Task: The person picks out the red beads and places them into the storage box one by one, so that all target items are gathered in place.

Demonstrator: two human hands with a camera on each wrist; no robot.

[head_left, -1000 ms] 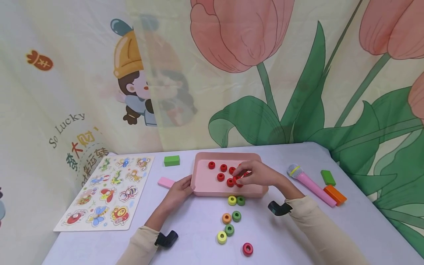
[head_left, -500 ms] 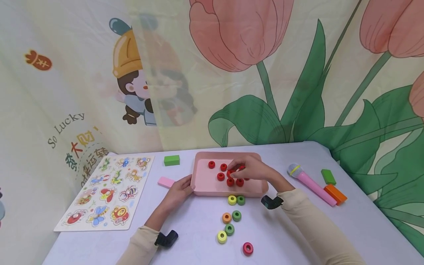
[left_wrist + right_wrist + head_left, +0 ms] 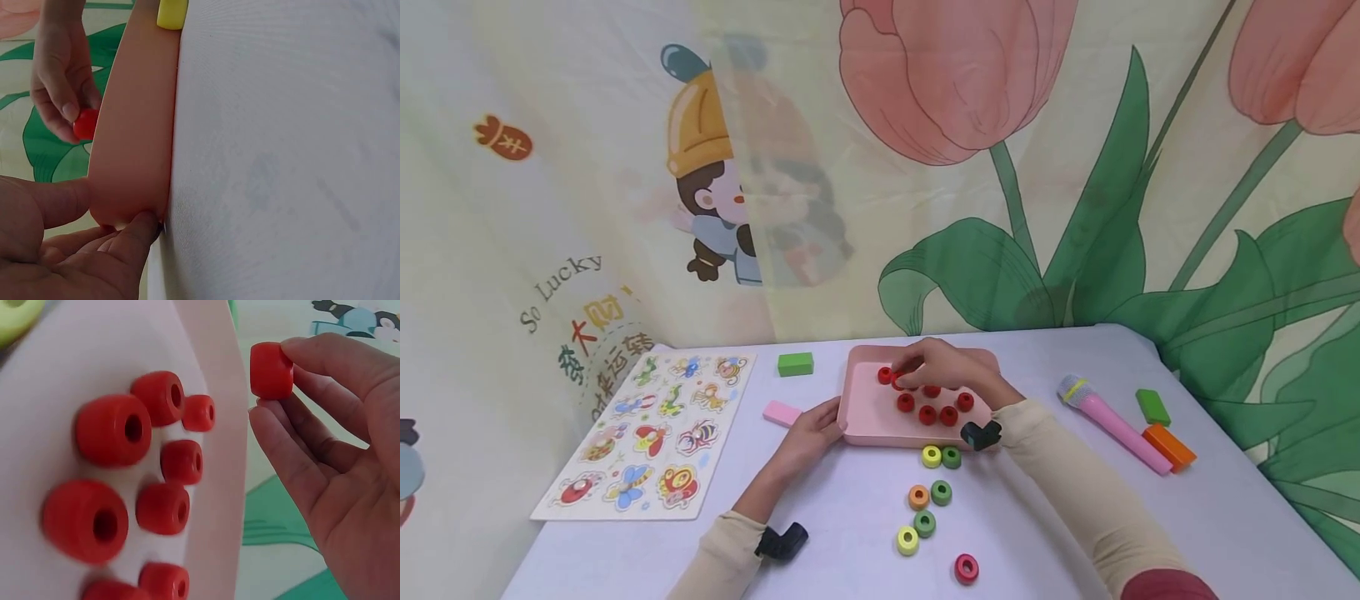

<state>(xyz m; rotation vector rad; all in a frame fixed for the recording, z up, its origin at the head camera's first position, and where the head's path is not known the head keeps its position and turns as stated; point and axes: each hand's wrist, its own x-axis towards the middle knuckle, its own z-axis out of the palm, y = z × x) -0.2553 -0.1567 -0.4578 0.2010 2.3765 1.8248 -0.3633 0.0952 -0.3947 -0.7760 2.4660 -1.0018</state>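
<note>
A shallow pink tray [image 3: 868, 422] holds several red beads [image 3: 100, 522], barrel-shaped with a hole through each. My left hand [image 3: 808, 433] grips the tray's near left corner; in the left wrist view its thumb [image 3: 65, 201] lies at the rim and a fingertip at the bottom edge. Over the tray's left part, my right hand [image 3: 932, 367] pinches one red bead [image 3: 269, 372] between thumb and fingertips. In the right wrist view that bead is raised apart from the others. The right hand covers part of the tray's far side in the head view.
Before the tray lie yellow [image 3: 925, 457], green and orange [image 3: 912, 499] beads and a red bead [image 3: 958, 572]. A pink block [image 3: 781, 413], a green block [image 3: 795, 364] and an insect puzzle board [image 3: 651, 492] are leftward. A toy microphone [image 3: 1120, 432] and an orange block [image 3: 1170, 448] lie right.
My right hand has moved left across the tray with the pinched red bead, uncovering red beads on the tray's right side. The left hand stays at the tray's corner. The head view has shifted slightly.
</note>
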